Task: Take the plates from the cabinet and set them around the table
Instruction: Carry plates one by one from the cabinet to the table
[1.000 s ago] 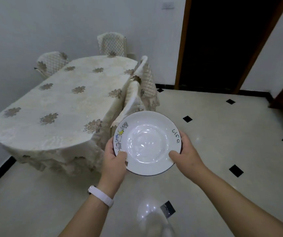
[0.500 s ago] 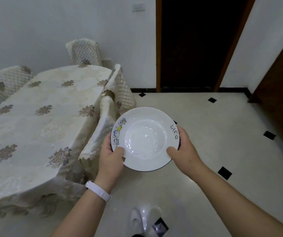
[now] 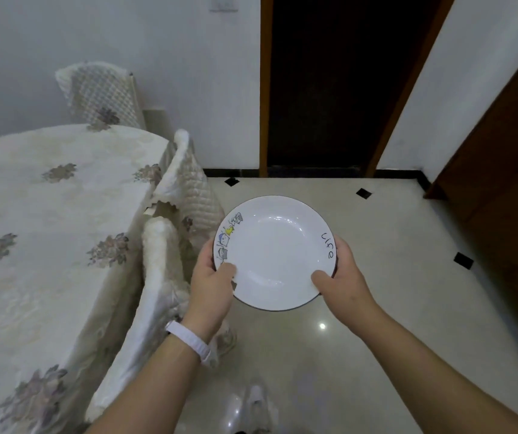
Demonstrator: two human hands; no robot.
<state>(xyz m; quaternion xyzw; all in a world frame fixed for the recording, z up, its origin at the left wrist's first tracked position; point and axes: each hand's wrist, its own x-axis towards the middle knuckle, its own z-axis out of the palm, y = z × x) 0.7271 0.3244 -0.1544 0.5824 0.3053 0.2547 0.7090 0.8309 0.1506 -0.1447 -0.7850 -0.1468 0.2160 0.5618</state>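
While standing on the glossy pale floor (image 3: 392, 339) just beside the table (image 3: 48, 245), holds a white plate (image 3: 275, 255) in the middle of the frame, up in the air and clear of the tabletop. Clamps the left hand (image 3: 212, 283) on the plate's lower-left rim, thumb laid on top beside a small cartoon drawing, other fingers curled underneath. Clamps the right hand (image 3: 342, 277) on the lower-right rim, thumb pressed on the white inner face, remaining fingers hidden below. Keeps the plate nearly level, showing a shallow well, a thin dark edge line and the handwritten word "life" on its right side. Wears a white wristband (image 3: 188, 341) on the left wrist.

Has the table filling the left half of the frame, draped in a cream tablecloth (image 3: 7, 308) with brownish flower motifs. Stands next to a cloth-covered chair (image 3: 157, 277) tucked against the table edge, just left of the left hand. Sees a second quilted chair (image 3: 195, 189) beyond it and a third (image 3: 101, 92) in the upper left by the wall. Faces a dark doorway (image 3: 329, 83) at upper centre, framed in wood, with a brown wooden panel (image 3: 502, 183) along the right edge. Cannot tell what the blurred pale shapes (image 3: 257, 408) at bottom centre are.
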